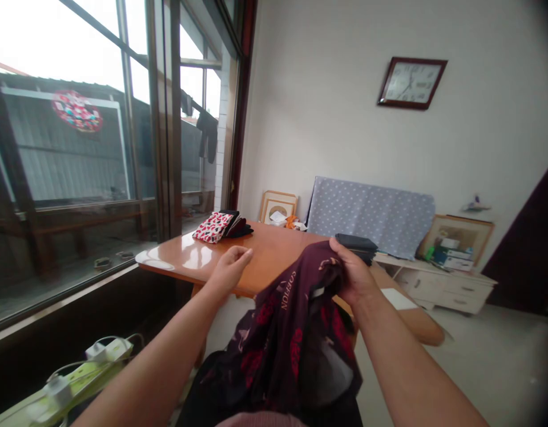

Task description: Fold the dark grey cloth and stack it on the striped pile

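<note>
A dark maroon garment point(296, 320) with red patterns and pale lettering hangs in loose folds over my lap. My right hand point(356, 276) grips its upper edge, thumb on top, with the other fingers partly hidden by the cloth. A small pale label shows inside the fabric near that hand. To the left, apart from the garment, my left hand point(233, 264) hovers over the table's near edge. Its fingers are curled together, and nothing shows in them.
On the wooden table point(274, 249) lie a red-and-white patterned folded cloth point(213, 227), dark folded cloths point(241, 228) and a dark folded stack point(356, 244). A power strip point(78, 379) with plugs is at lower left. A white cabinet point(438, 284) stands behind, right.
</note>
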A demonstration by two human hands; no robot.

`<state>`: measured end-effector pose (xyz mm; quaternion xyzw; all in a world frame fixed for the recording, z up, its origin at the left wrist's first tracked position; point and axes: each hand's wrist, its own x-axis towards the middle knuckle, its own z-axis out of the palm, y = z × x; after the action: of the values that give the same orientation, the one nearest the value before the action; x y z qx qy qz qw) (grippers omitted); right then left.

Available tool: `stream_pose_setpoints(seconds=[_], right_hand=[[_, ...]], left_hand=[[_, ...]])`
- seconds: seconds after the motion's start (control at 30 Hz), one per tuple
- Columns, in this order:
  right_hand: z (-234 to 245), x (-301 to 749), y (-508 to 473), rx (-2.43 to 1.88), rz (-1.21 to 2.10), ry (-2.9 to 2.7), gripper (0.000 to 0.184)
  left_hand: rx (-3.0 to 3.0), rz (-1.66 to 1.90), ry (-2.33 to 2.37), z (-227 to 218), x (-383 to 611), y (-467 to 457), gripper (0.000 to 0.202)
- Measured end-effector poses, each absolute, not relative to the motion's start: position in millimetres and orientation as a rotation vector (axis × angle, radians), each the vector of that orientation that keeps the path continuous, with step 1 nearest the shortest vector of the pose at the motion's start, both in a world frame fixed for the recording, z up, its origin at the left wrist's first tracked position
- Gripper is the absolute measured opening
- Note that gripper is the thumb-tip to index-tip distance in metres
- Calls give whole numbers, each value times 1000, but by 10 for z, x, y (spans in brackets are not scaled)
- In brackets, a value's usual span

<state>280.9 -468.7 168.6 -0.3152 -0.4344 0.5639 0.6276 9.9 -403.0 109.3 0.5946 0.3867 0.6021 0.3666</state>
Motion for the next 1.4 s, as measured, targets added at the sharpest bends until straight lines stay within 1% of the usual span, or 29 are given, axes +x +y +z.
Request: stream_pose_setpoints(seconds=[0.13,0.2,0.27,0.33,0.5,0.67,0.77,0.83,0.9,1.0,1.07,1.17,1.27,1.3,1.33,1.4], right_hand=[[1690,2648,-4667,-652,1339,-941,15],[1695,2628,-4657,-617,1344,-941,14],[1702,2646,-4644,-607,1331,-940,14],[1702,2696,-4625,-630,1313,-936,15],[1638,2862,-4518,-718,1260,-877,18],[1517,2930,-4412,-859,1129,-808,24],[1451,2966,-4374,-896,1099,-773,21],[1406,3019,-4350,-896,1093,-771,19],[1366,3094,-4331,-923,1052,-808,20],[1339,3168,-4342,-1064,834,-923,28],[1353,3120,-4392,-1138,684,-1015,33],[1391,2856,-4510,-1107,613,-1225,36],[1402,2510,-4603,-1003,626,-1500,46],[1400,2422,-4613,-992,617,-1588,45],[1399,2361,-4610,-1008,590,-1674,39],[1408,2324,-4566,-1111,446,-1789,17]], left_hand=[[1747,1211,636,1057,403,-4420,36],[1848,1097,588,1031,506,-4498,40],[1905,1022,612,997,556,-4475,35],[1846,971,637,970,551,-4391,28],[1440,866,485,1030,431,-4294,30],[1388,709,453,1193,369,-4356,30],[1431,759,564,1254,332,-4275,27],[1394,852,618,1294,304,-4186,26],[1296,977,624,1352,280,-4098,26],[1183,1207,580,1473,267,-4010,27],[1180,1293,553,1559,286,-3996,28],[1262,1242,553,1663,377,-4056,33],[1389,1159,513,1724,517,-4172,36],[1432,1138,484,1738,558,-4208,36],[1477,1118,456,1749,589,-4236,37],[1601,1089,443,1764,609,-4263,38]])
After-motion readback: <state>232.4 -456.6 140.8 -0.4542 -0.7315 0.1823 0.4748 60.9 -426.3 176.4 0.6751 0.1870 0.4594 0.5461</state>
